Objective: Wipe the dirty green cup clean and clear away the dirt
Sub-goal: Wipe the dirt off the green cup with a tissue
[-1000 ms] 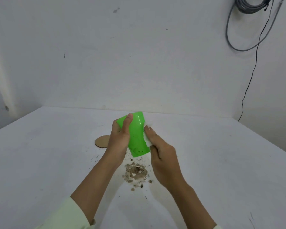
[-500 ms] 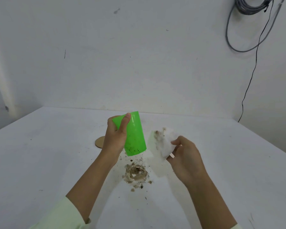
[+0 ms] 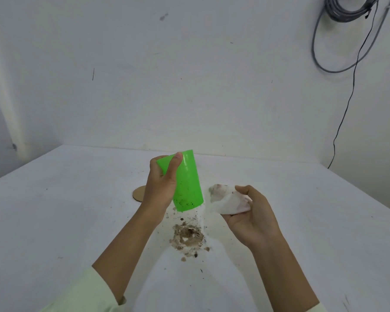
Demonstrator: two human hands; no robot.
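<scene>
Left grip (image 3: 162, 183): grasping green cup (image 3: 188, 185), tilted, above desk (image 3: 54, 221).
Right grip (image 3: 250, 212): grasping soiled tissue (image 3: 227, 200), beside cup, apart.
Dirt pile (image 3: 187, 237): on desk, beneath cup.

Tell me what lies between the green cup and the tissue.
Nothing sits there. In the head view the green cup and the soiled tissue are apart, with only white table showing in the gap.

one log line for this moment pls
left hand: holds green cup, tilted, off table | right hand: holds soiled wipe, apart from cup | dirt pile: on table | cup: speckled
</scene>
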